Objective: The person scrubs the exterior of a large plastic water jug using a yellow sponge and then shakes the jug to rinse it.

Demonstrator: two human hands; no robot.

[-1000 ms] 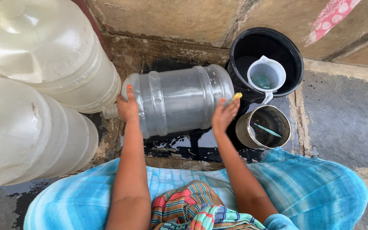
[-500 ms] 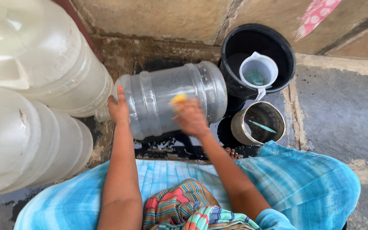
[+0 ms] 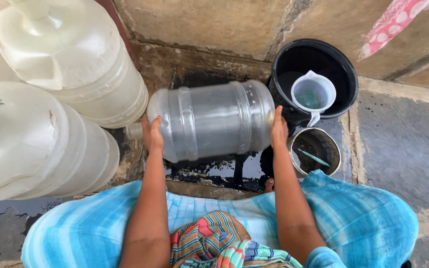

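The left hand (image 3: 153, 135) and the right hand (image 3: 278, 130) press, fingers spread, on both ends of the clear plastic water jug (image 3: 209, 119) lying sideways above the wet floor (image 3: 209, 171).

No labels, signs or screens show. The only containers are a clear ribbed water jug (image 3: 209, 121) lying on its side at frame centre, and large whitish plastic jugs (image 3: 50, 94) stacked at upper left.
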